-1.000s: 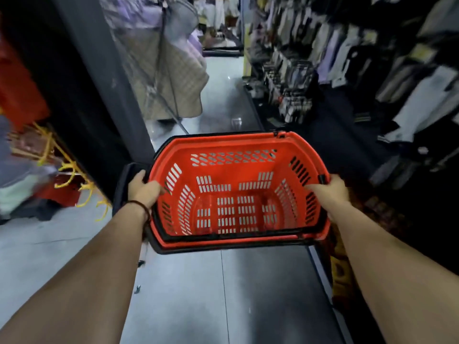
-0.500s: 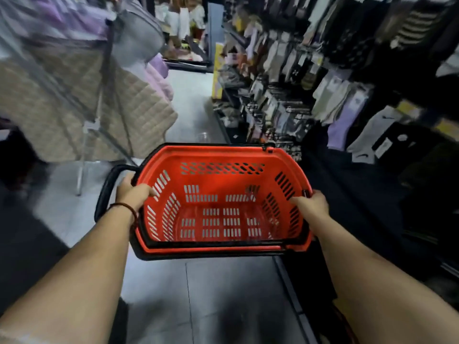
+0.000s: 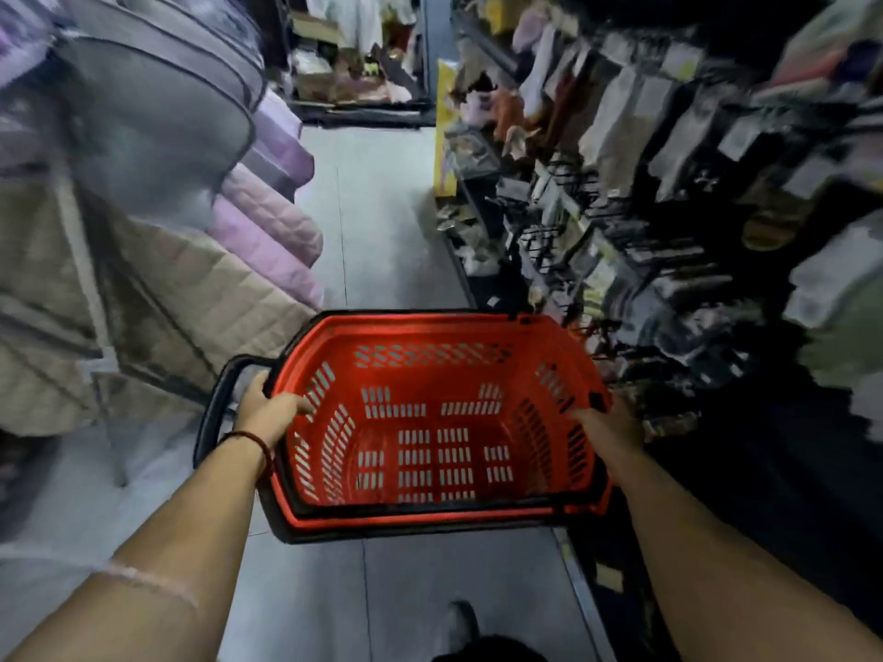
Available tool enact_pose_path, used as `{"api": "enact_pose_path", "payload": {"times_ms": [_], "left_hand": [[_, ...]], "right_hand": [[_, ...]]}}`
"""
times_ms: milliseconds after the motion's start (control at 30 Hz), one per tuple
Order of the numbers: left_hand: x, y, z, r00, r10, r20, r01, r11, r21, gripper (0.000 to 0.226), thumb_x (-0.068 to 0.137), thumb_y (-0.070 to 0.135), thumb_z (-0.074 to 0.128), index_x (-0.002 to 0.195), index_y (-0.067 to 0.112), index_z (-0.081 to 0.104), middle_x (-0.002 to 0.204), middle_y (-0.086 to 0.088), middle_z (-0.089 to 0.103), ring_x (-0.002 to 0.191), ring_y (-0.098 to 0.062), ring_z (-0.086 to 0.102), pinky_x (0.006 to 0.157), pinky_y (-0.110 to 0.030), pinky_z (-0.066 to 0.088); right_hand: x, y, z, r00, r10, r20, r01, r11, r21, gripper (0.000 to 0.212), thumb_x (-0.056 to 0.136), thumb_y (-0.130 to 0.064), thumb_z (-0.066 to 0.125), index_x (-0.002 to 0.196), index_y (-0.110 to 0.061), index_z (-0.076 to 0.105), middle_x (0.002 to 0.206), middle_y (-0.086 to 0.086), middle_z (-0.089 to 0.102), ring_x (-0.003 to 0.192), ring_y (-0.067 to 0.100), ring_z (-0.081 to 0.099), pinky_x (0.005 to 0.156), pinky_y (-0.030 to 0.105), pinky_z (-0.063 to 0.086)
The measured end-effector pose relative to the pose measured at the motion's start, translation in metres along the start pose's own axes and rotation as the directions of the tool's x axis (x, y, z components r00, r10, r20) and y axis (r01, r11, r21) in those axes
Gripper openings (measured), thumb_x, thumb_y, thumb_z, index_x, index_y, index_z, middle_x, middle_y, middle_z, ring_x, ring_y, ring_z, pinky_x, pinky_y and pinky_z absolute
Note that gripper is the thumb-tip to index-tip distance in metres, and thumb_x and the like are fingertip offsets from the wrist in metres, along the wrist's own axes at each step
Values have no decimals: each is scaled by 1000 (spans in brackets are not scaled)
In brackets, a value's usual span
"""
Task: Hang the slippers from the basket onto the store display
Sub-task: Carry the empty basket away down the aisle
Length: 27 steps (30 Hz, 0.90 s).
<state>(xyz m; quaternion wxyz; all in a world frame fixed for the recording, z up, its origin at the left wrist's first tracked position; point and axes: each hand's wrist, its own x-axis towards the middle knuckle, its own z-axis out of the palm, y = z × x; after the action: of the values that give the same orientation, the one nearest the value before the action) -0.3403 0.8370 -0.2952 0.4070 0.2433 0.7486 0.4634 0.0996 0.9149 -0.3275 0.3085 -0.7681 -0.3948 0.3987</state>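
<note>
A red plastic basket (image 3: 430,336) with slotted walls and a black handle is carried in front of me at waist height, with nothing inside it. My left hand (image 3: 272,413) grips its left rim beside the folded black handle (image 3: 215,403). My right hand (image 3: 609,430) grips the right rim. No slippers show in the basket. The store display (image 3: 621,150) on the right holds hanging socks and small goods on hooks, all blurred.
A grey tiled aisle floor (image 3: 377,231) runs ahead between the shelves. Quilted beige and pink bedding bags (image 3: 267,231) on a rack jut out on the left. More shelving (image 3: 353,54) closes the aisle's far end. My shoe (image 3: 458,623) shows at the bottom.
The view has swung and moved forward along the aisle; the bedding rack now lies close on the left. Both hands keep the same grip on the basket rim.
</note>
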Motion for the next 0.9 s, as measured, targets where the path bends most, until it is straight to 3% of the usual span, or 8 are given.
{"api": "enact_pose_path", "payload": {"times_ms": [100, 200, 400, 533, 633, 667, 800, 900], "left_hand": [[123, 17, 24, 999, -11, 44, 9, 999, 49, 72, 33, 20, 81, 104, 26, 68, 89, -6, 77, 78, -32, 75, 77, -57, 61], [177, 76, 58, 998, -28, 63, 24, 998, 62, 79, 43, 14, 87, 117, 19, 61, 99, -7, 75, 86, -28, 73, 83, -48, 60], [347, 153, 142, 998, -57, 21, 57, 998, 12, 43, 55, 18, 79, 96, 19, 65, 89, -4, 74, 83, -27, 68, 79, -37, 56], [459, 203, 174, 996, -85, 19, 86, 996, -17, 23, 62, 10, 77, 79, 13, 61, 57, 6, 69, 62, -18, 68, 67, -28, 57], [533, 235, 181, 995, -101, -4, 101, 995, 1, 41, 53, 19, 77, 91, 13, 66, 87, -12, 75, 80, -32, 71, 78, -45, 60], [560, 246, 184, 993, -115, -5, 115, 993, -2, 43, 56, 17, 76, 98, 14, 67, 92, -13, 75, 82, -32, 71, 78, -44, 60], [659, 280, 201, 986, -165, -14, 166, 986, 15, 46, 63, 14, 74, 108, 20, 66, 93, -1, 74, 85, -27, 69, 75, -33, 54], [751, 287, 222, 986, -164, -25, 165, 986, 19, 41, 59, 15, 75, 92, 38, 68, 82, 7, 75, 81, -25, 69, 79, -38, 57]], "right_hand": [[75, -53, 24, 1000, 2, -26, -3, 1000, -15, 66, 49, -38, 74, 115, -35, 62, 94, -5, 73, 83, 26, 69, 82, 47, 59], [129, -112, 48, 998, -21, -56, 20, 1000, -22, 68, 50, -37, 70, 117, -27, 62, 100, 3, 73, 88, 30, 69, 85, 48, 58], [279, -199, 148, 994, -32, -104, 34, 999, 19, 67, 55, -25, 69, 122, -26, 62, 106, 4, 72, 94, 30, 68, 87, 51, 57], [351, -273, 207, 996, 42, -75, -39, 998, 43, 62, 69, -22, 73, 127, -26, 54, 112, 1, 63, 99, 26, 62, 86, 43, 51], [431, -306, 250, 997, 79, -12, -79, 996, 46, 70, 52, -34, 73, 119, -32, 55, 107, 8, 71, 92, 33, 69, 81, 54, 58], [456, -320, 267, 995, 96, 13, -97, 994, 43, 75, 47, -35, 73, 120, -33, 57, 105, 6, 72, 91, 33, 70, 82, 54, 59], [529, -377, 325, 989, 146, 38, -147, 989, 32, 70, 49, -20, 76, 118, -31, 65, 98, 0, 75, 85, 27, 70, 81, 44, 59], [591, -422, 377, 971, 218, 95, -223, 974, 44, 56, 71, -3, 74, 121, -25, 63, 94, 3, 70, 76, 24, 64, 64, 30, 51]]}}
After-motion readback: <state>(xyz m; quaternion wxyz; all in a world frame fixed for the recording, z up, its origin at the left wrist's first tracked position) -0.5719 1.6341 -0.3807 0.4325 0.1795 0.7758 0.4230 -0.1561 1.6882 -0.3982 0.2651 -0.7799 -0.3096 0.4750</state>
